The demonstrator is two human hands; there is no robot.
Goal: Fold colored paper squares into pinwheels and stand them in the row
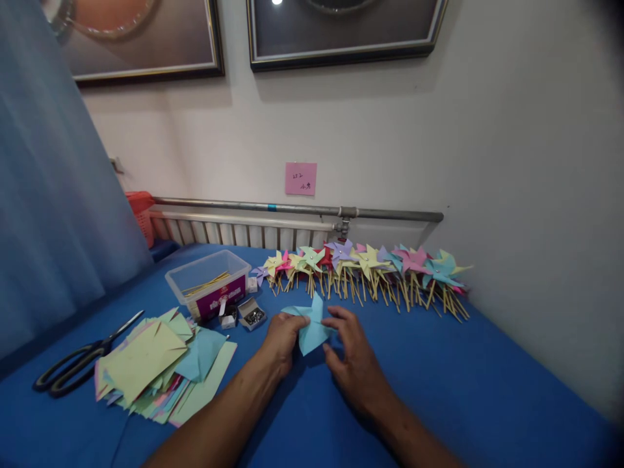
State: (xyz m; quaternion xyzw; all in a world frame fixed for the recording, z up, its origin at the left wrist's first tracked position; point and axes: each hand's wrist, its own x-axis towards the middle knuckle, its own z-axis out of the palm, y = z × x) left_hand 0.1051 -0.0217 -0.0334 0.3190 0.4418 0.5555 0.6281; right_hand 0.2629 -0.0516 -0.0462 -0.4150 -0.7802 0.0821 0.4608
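Observation:
A light blue paper pinwheel (312, 330) is held up over the blue cloth, its blades folded in toward the middle. My left hand (283, 335) pinches it near the centre, thumb on top. At its right side, my right hand (351, 354) has thumb and fingers apart, the fingertips at or close to a blade; whether they touch it is unclear. Left of my hands stand a small open box of metal pins (253, 316) and another small box (228, 317). A stack of coloured paper squares (146, 364) lies beside my left forearm.
Scissors (88, 357) lie left of the paper. A clear plastic tub (209, 279) with thin sticks stands behind the small boxes. Finished pinwheels on sticks (365, 266) line the back edge by the wall, below a metal pipe (302, 209). A blue curtain (63, 175) hangs at left.

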